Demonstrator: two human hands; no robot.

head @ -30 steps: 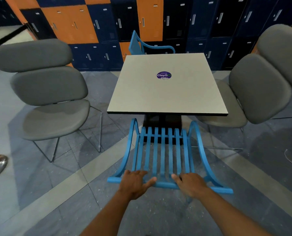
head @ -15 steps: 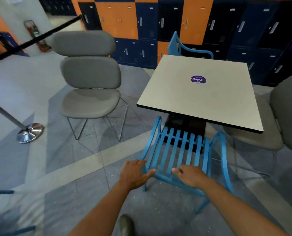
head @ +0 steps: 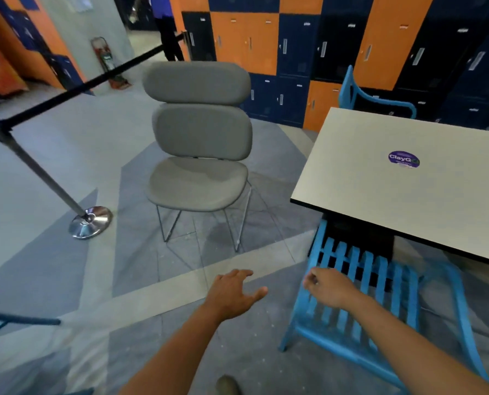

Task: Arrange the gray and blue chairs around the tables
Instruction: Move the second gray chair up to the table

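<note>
Table (head: 380, 178) sticker (head: 403, 159) ("ClayG", rest unreadable)

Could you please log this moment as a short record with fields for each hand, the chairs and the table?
left hand: open, over the floor, holding nothing
right hand: loosely curled above the near blue chair, grip unclear
gray chair: upright, apart from the table
near blue chair: seat partly under the table
far blue chair: behind the table

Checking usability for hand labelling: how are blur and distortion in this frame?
Head view: wide-angle bending curves the barrier post and table edges; motion blur smears the lower left corner; both hands, left hand and right hand, look soft-edged but readable.
</note>
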